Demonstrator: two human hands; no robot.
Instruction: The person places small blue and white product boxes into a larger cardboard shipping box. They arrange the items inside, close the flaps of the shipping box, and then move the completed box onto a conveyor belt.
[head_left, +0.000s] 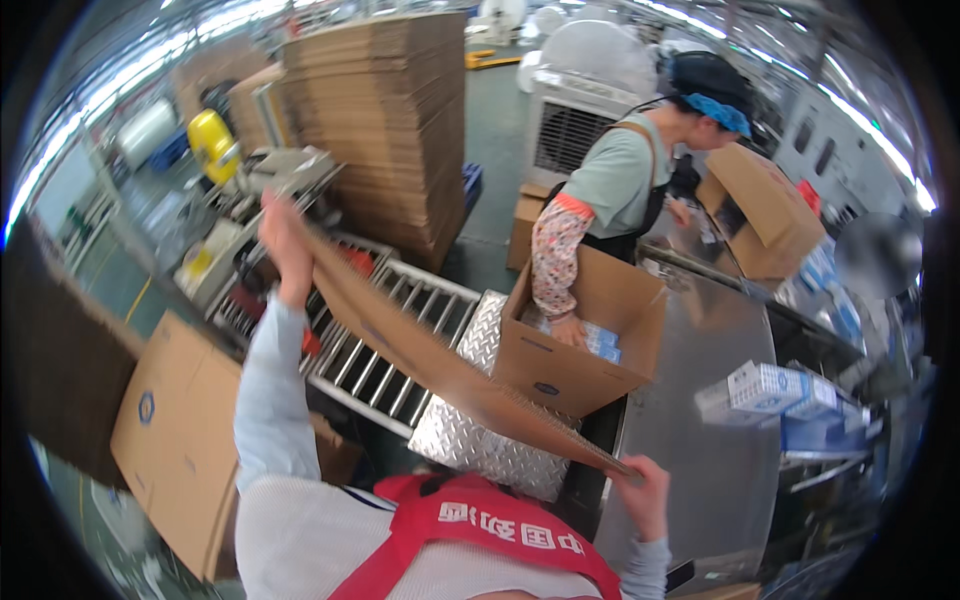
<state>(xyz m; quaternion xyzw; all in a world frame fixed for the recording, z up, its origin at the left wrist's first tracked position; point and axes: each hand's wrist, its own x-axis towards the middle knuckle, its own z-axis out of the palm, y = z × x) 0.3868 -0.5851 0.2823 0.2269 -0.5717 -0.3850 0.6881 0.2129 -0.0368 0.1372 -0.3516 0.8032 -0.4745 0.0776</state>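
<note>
A long flat piece of cardboard point(430, 370), seen nearly edge-on, runs slantwise across the view in front of me. My left hand point(287, 245), raised and a little blurred, is closed on its far left end. At the lower right end, my right hand point(643, 497) pinches the near corner. Beyond the cardboard stands an open carton point(585, 375) with blue-and-white packages point(603, 342) inside. A co-worker's hand in a patterned sleeve reaches into that carton.
Under the cardboard lie a roller conveyor point(385, 375) and a diamond-plate metal sheet point(450, 440). A tall stack of flat cardboard point(375, 130) rises behind. On the right are a steel table point(700, 400) and a second carton point(765, 210). More cardboard point(180, 430) leans at left.
</note>
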